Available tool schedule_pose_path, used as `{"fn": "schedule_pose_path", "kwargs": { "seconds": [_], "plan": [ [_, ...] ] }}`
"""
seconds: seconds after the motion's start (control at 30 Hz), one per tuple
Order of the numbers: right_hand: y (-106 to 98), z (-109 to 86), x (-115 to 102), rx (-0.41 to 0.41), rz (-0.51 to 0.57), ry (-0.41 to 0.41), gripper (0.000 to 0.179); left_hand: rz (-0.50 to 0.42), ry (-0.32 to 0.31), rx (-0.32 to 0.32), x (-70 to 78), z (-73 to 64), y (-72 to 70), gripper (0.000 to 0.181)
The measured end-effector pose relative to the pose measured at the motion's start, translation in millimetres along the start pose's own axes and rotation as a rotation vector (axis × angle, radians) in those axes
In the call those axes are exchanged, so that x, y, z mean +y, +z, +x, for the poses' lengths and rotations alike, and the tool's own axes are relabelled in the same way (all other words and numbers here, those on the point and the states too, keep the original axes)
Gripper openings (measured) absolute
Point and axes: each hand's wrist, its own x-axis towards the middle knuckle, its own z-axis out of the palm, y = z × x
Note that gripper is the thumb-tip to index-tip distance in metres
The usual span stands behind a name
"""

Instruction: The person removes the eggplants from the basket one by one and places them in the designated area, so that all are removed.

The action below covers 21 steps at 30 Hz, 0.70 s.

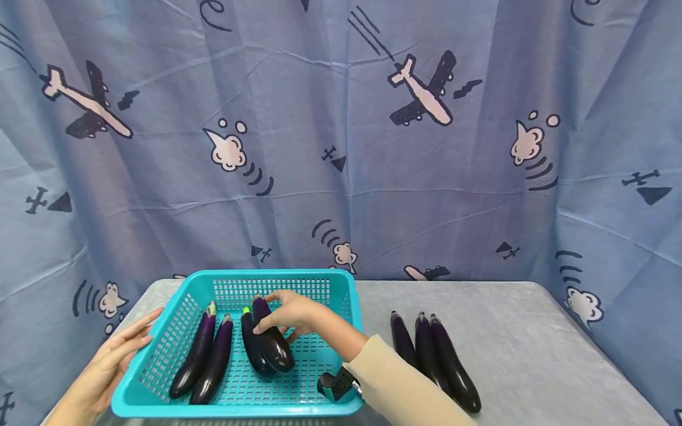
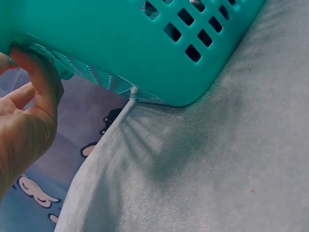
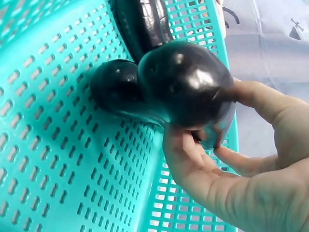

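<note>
My right hand (image 1: 290, 313) holds a dark purple eggplant (image 1: 277, 349) inside the turquoise basket (image 1: 298, 409). Its thumb and fingers lie on either side of the eggplant, also seen in the right wrist view. Another eggplant (image 1: 250, 343), with a green stem end, lies right beside the held one and is partly covered by it. Further left in the basket two more eggplants (image 1: 197, 355) lie side by side, stems toward the back. My left hand (image 1: 114, 361) touches the basket's left rim from outside, fingers extended in the head view; the left wrist view shows fingertips at the rim's lip.
Three eggplants (image 1: 444, 367) lie together on the grey table (image 1: 533, 343), right of the basket; my right sleeve (image 1: 399, 378) overlaps them. A small black device (image 1: 335, 384) sits at my right wrist. Behind the table hangs a blue curtain (image 1: 298, 148) with airplane prints.
</note>
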Motion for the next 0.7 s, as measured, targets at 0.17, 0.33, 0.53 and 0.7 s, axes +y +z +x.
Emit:
{"fn": "schedule_pose_path", "kwargs": {
  "seconds": [0.17, 0.33, 0.53, 0.7],
  "plan": [
    [-4.2, -3.3, 0.6, 0.023, 0.024, -0.006, 0.070, 0.101, -0.013, 0.072, -1.2, -1.7, 0.1, 0.062],
    [-7.4, -8.9, 0.1, 0.017, 0.016, -0.032, 0.072, 0.118, -0.017, 0.087, -0.4, -2.0, -0.5, 0.061],
    [-11.8, -18.3, -1.9, -0.009, 0.012, -0.064, 0.074, 0.108, -0.013, 0.074, 0.1, -1.6, -1.3, 0.062],
    [-15.2, -27.4, -2.9, -0.019, 0.017, -0.080, 0.072, 0.126, -0.008, 0.081, -0.3, -2.4, -1.4, 0.061]
  ]
}}
